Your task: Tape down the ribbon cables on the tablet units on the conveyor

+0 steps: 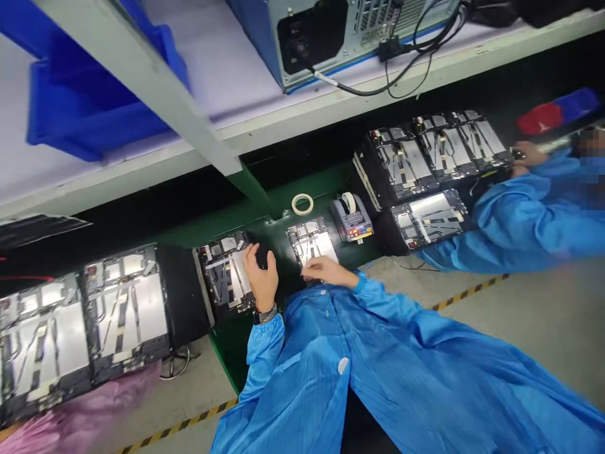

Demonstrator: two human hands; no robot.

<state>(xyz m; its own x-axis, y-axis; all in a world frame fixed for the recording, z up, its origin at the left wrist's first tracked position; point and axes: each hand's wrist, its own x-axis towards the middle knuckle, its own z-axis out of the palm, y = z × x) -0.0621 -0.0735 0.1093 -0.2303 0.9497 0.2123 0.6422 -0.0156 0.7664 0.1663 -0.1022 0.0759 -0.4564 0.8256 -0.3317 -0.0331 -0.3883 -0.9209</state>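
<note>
So, left hand (263, 275): fingers loosely spread, thumb well apart, at the 3 o'clock edge of the left-side device (222, 277); can't tell if it's touching.
Right hand (327, 271): fingertips bunched together over the centre device's 6 o'clock end; can't tell if they're pinching anything.
Centre device (311, 243): flat on the green bench (278, 230), insides showing.
Tape dispenser (352, 221): just beside it, 2 o'clock.
Tape roll (294, 209): near 12, lying flat.

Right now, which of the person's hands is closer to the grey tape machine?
Right. The right hand is over the middle device, left of and below the grey tape machine in the picture; the left hand is farther left, past that device.
</note>
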